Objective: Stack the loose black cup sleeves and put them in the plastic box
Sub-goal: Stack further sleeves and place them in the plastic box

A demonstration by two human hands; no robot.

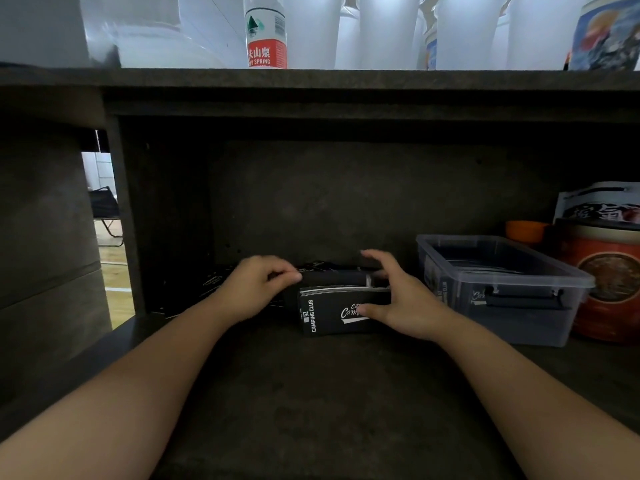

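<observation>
Dark, low cubby under a shelf [311,81] was the whole workspace, and the desk [311,393] surface in the near part was bare between the two forearms, so plenty of room there. Left side was boxed in by an upright panel [128,220], and the back wall sat just behind the hands.

Right hand [401,299] had its grip on a stack of black cup sleeves [332,311] standing on edge, thumb on the near printed face and fingers spread over the far side, so a loose wide clamp rather than a tight pinch. Left hand [256,289] was curled, fingertips pinched on something dark at the stack's far left top, looked like another sleeve but it was too dark to be sure. More loose sleeves [211,282] lay flat in the shadow to the far left behind that hand.

Plastic box [502,289] was just right of the right hand, clear with a dark clip on its near wall, lid off, with some sleeves already standing inside. Right of the box and touching it or nearly so was a red tin [609,282], with an orange cup [524,230] behind. Up on the shelf were a water bottle [266,32] and tall white cup stacks [381,29].
</observation>
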